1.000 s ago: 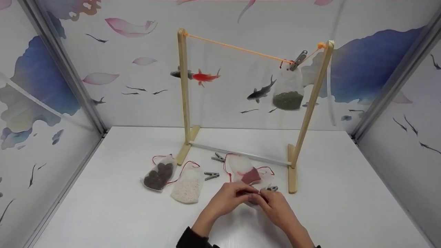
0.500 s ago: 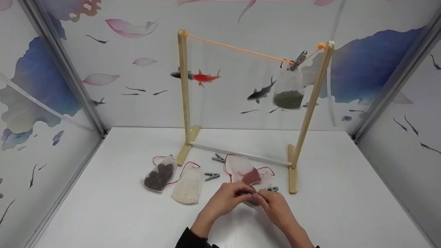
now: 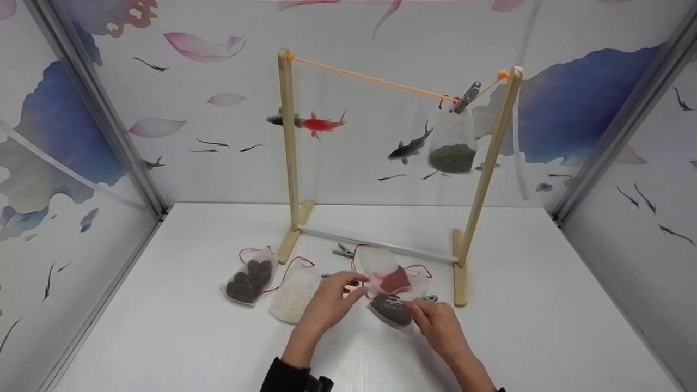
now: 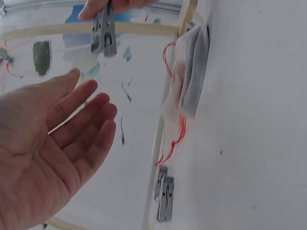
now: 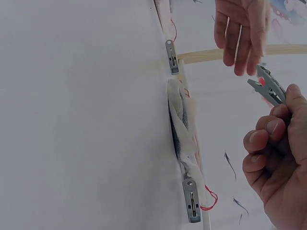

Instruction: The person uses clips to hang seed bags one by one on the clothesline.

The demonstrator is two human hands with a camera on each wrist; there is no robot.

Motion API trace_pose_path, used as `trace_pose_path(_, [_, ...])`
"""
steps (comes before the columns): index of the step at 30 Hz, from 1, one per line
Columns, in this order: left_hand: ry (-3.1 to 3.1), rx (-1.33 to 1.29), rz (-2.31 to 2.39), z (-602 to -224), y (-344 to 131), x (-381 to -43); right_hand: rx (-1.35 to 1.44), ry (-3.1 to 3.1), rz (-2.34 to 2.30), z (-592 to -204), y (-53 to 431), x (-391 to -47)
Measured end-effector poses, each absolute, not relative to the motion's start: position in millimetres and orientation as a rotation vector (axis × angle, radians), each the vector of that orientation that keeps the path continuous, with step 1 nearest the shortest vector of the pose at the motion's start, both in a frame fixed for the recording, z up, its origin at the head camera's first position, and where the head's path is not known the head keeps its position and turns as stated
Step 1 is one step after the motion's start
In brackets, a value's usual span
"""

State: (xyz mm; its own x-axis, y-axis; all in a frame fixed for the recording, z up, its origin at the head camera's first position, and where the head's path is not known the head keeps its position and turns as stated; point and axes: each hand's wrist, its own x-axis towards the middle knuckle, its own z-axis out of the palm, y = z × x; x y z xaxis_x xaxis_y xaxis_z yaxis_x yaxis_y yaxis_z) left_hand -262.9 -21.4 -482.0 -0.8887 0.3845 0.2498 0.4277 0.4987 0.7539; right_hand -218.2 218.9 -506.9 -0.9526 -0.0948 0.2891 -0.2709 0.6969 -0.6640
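My right hand (image 3: 440,326) pinches a grey clothespin (image 5: 269,86) between thumb and fingers. In the right wrist view its tips are parted, with nothing seen between them. Below it, in the head view, a mesh bag with dark grey filling (image 3: 391,318) lies on the table. A mesh bag with red filling (image 3: 395,280) lies behind, partly covered by the dark bag. My left hand (image 4: 57,139) holds nothing; its fingers are loosely bent, to the left of the clothespin. One loose clothespin (image 3: 343,250) lies behind it.
A wooden frame (image 3: 291,152) carries an orange cord (image 3: 370,79), where a clothespin (image 3: 467,98) holds a bag of green filling (image 3: 453,155). Left on the table (image 3: 163,326) lie a bag of dark round pieces (image 3: 249,280) and a pale-filled bag (image 3: 288,307). Another clothespin (image 3: 431,298) sits by my right hand.
My hands were together over the dark-filled bag; my left hand has drawn away to the left. The dark bag and the clothespin in my right hand have come into sight.
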Motion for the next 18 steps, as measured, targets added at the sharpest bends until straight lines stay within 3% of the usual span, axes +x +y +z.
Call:
trace_pose_path(9, [-2.750, -0.114, -0.967, -495.6, -81.8, -278.4, 0.275, -2.658, 1.129, -509.8, 222.6, -221.0])
trace_pose_path(18, [-2.916, 0.064, -0.873, -504.1, -102.6, -281.2, 0.214, -2.709, 1.145, -509.4, 225.5, -221.7])
